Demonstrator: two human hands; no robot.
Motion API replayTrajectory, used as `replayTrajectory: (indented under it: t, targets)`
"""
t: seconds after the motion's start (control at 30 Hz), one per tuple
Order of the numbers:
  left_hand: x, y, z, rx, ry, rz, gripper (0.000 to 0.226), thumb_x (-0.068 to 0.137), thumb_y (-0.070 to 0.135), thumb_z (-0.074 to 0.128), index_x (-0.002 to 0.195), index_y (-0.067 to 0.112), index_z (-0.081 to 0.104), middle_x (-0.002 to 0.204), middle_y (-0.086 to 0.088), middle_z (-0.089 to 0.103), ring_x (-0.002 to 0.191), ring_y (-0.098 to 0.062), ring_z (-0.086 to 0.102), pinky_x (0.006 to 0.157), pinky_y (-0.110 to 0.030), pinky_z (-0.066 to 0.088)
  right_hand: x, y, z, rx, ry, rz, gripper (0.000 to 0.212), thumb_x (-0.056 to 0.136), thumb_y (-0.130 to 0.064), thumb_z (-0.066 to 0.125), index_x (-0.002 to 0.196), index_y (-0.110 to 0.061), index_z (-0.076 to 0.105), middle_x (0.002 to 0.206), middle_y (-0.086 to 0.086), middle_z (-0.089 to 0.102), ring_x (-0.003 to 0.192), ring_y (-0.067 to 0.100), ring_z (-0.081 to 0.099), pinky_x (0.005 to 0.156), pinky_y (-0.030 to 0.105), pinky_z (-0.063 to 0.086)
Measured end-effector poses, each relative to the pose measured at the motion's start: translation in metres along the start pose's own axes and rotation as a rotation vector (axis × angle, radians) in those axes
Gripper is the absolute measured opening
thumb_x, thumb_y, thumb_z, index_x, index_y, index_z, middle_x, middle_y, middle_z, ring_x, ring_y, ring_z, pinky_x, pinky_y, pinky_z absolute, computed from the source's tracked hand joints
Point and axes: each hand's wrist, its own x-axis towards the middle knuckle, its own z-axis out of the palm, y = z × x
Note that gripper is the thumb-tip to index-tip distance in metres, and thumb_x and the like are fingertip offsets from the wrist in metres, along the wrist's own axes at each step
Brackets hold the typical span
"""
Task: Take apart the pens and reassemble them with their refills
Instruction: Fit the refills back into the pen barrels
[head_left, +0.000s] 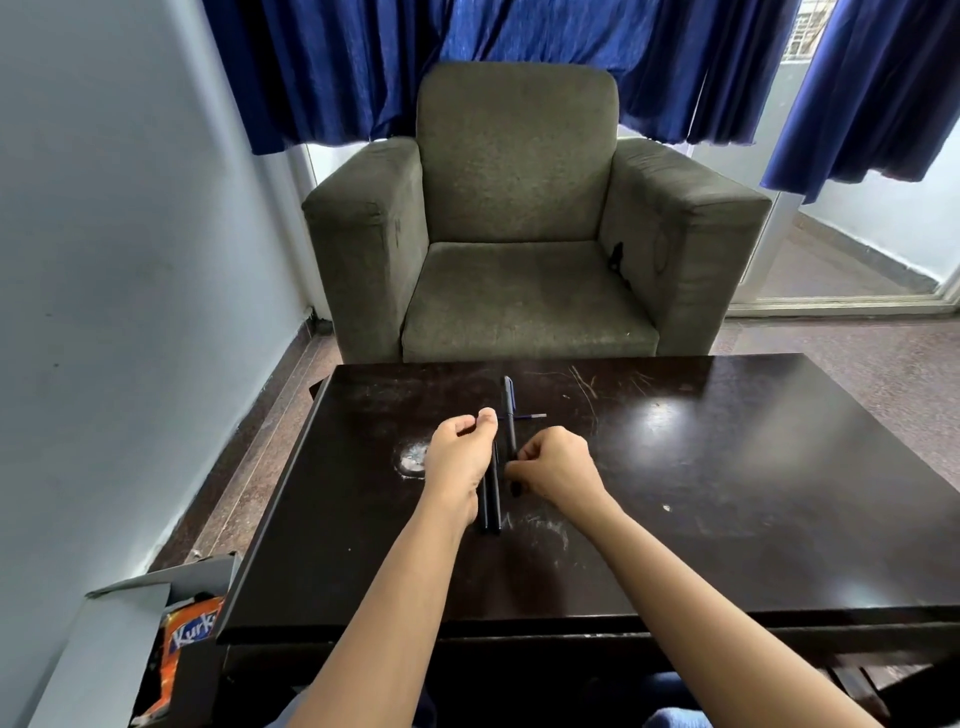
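You are sitting at a dark table (675, 493) with both arms reaching out over it. Your left hand (460, 457) is curled, with the thumb and first finger pinched together near the middle of the table. I cannot tell if it is holding something small. Your right hand (553, 465) is curled too, and its fingertips are closing on the near end of a dark pen (509, 415). That pen is pointing away from you, toward the far edge of the table, and its cap end has a bit of blue on it.

Two more dark pens (491, 501) are lying side by side on the table, touching each other, between your two hands and partly under your left wrist. A thin refill (532, 416) is lying flat just beside the long pen, on its right, near the far edge.

A green armchair (519, 218) is standing past the far edge. A box (130, 613) with an orange snack bag (187, 639) in it is sitting on the floor by the near left corner.
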Motion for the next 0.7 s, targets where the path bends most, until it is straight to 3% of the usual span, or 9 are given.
replayTrajectory:
  t: [0.1,0.27,0.53,0.7]
  targets:
    - [-0.001,0.000,-0.001,0.057,0.016,0.021,0.046,0.091,0.043,0.058,0.127,0.014,0.054,0.128,-0.002,0.057,0.117,-0.019,0.054,0.092,-0.029,0.042,0.007,0.018,0.000,-0.184,-0.013,0.102,0.015,0.073,-0.013,0.071,0.079,-0.006,0.059,0.088,0.012,0.066,0.079,0.028,0.065,0.064,0.033,0.051]
    - [-0.003,0.001,0.000,0.088,-0.010,0.020,0.042,0.092,0.039,0.058,0.125,0.012,0.055,0.126,-0.003,0.058,0.103,-0.015,0.053,0.083,-0.026,0.038,0.013,0.038,0.010,-0.379,-0.050,0.156,0.032,0.081,-0.008,0.063,0.112,-0.002,0.055,0.119,0.015,0.055,0.111,0.035,0.058,0.080,0.035,0.048]
    - [-0.001,0.001,0.000,0.079,0.012,0.036,0.035,0.092,0.034,0.059,0.118,0.011,0.058,0.098,0.006,0.056,0.094,-0.011,0.052,0.081,-0.025,0.037,0.018,0.043,0.020,-0.413,-0.032,0.118,0.025,0.084,-0.004,0.059,0.108,-0.002,0.056,0.118,0.014,0.056,0.108,0.035,0.059,0.072,0.034,0.044]
    - [-0.001,0.002,-0.001,0.077,0.020,0.033,0.033,0.092,0.033,0.058,0.117,0.011,0.059,0.097,0.006,0.057,0.093,-0.012,0.052,0.080,-0.025,0.037,0.020,0.044,0.021,-0.431,-0.031,0.106,0.027,0.084,-0.005,0.058,0.111,-0.003,0.056,0.120,0.014,0.055,0.110,0.035,0.058,0.076,0.035,0.046]
